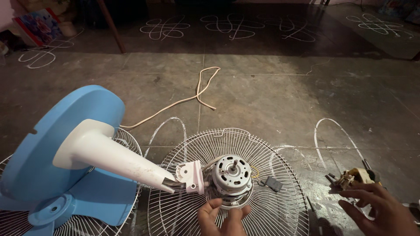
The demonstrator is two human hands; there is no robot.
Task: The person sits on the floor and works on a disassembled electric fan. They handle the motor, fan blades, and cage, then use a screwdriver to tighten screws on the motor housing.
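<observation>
Closest to the camera is the left hand [223,218], down at the bottom edge, fingers curled up against the lower rim of the fan motor [231,178]. Its grip is loose and open; it's touching the motor housing rather than wrapped around it. The motor sits shaft-up in the middle of a white wire fan guard [280,209] that's lying flat on the floor [262,96]. A small black capacitor [274,184] lies on the guard just right of the motor, on thin wires.

The right hand [383,209] is off to the right, fingers spread open, fingertips just beside a small yellowish switch part [356,177] on the floor; can't tell if it's actually touching.

The motor is bolted to a white neck bracket [191,175], which runs into the white stand column [109,155] and the blue fan base [65,144], tipped on its side to the left. A pale power cord [199,94] loops across the floor behind.
</observation>
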